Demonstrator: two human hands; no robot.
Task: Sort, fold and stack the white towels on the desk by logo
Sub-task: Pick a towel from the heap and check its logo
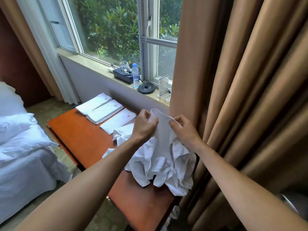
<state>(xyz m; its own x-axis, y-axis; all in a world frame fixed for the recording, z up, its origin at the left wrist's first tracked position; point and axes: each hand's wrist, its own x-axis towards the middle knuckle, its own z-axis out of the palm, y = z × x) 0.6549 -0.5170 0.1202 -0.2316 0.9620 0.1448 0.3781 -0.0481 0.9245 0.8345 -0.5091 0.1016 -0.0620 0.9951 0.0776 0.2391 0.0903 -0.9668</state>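
A towel is being held up, pinched by the left grip and right grip, probably for finding its logo.

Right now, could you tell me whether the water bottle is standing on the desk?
No, the water bottle stands up on the windowsill, next to a black box, not on the desk.

Unreadable: red logos on folded towels; bed cut at left edge.
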